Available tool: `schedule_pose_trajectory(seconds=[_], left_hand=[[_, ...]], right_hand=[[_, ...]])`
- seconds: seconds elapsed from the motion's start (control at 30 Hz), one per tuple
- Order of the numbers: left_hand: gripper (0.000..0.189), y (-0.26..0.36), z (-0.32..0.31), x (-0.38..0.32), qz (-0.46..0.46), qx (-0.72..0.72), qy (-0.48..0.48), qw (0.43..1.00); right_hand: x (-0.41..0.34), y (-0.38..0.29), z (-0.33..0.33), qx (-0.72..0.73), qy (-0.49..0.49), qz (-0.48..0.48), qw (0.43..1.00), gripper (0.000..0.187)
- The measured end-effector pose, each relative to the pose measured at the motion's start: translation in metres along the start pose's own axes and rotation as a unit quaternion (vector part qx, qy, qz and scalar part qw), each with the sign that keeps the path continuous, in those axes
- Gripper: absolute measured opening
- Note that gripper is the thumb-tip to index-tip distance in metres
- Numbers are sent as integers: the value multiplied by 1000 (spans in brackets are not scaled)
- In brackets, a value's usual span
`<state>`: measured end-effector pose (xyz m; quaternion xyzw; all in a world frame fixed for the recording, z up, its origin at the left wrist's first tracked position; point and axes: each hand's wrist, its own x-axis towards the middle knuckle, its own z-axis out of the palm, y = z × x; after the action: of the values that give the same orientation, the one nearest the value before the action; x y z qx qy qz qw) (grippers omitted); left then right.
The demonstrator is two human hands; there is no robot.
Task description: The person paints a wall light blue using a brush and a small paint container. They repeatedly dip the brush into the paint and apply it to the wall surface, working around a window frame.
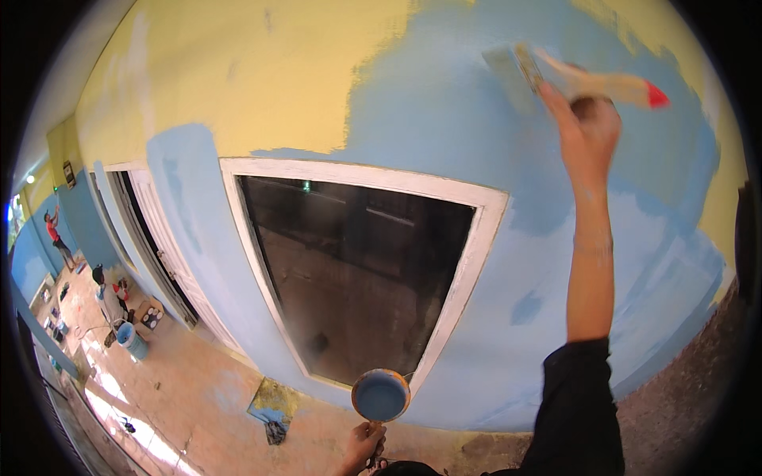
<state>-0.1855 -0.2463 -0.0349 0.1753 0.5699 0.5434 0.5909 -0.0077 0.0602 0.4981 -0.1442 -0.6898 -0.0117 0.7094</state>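
Note:
My right hand (pixel 589 131) is raised high against the wall and grips a wide paintbrush (pixel 527 68), whose handle has a red tip; the brush is blurred and its bristles meet the blue-painted part of the wall (pixel 440 107). Low in front of me, my left hand (pixel 364 443) holds a small round paint pot (pixel 381 395) by its handle, with grey-blue paint inside. Yellow paint (pixel 268 77) covers the upper left of the wall, with an uneven edge against the blue.
A white-framed window (pixel 363 172) with dark glass lies before me. Leftward are a white door (pixel 172 250), a blue paint bucket (pixel 131 341), a crouching person (pixel 109 300) and a standing person (pixel 53 232). A stained sheet (pixel 274 398) lies on the floor.

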Motion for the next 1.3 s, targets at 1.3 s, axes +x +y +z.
schedule_pose_trajectory(seconds=[1.3], left_hand=[[21, -13, 235, -21, -5, 182, -199, 963]], right_hand=[[-381, -15, -284, 74, -25, 473, 878, 30]])
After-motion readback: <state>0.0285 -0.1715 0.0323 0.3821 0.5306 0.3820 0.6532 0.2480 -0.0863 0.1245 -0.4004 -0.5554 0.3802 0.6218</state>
